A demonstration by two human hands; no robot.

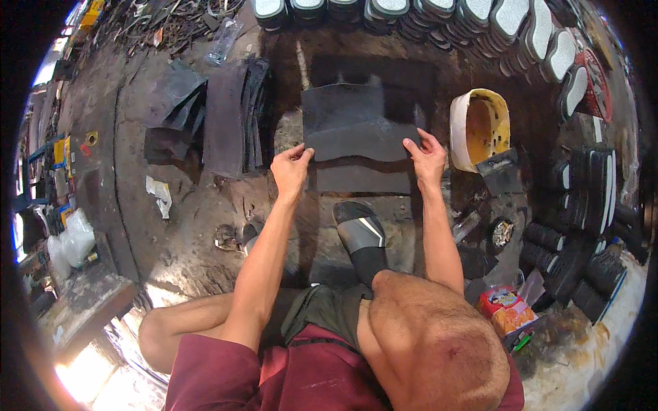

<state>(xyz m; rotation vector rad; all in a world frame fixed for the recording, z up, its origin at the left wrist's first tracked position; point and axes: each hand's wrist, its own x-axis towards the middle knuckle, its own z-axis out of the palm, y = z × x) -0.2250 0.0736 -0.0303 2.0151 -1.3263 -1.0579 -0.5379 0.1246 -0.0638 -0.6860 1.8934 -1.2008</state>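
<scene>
Between my two hands a black rubber-like sheet is stretched out, its near edge wavy. My left hand pinches its left end between thumb and fingers. At the opposite end, my right hand grips the corner with the thumb on top. Beneath it lies another dark flat sheet, showing along the near side. Farther back, a dark grey piece lies against the held sheet; I cannot tell whether the two are joined.
Left of my hands stand stacked dark sheets. A white tub with yellowish residue is at the right, a dark scrap against it. Piled shoe soles line the back and right. A bowl of butts sits nearer.
</scene>
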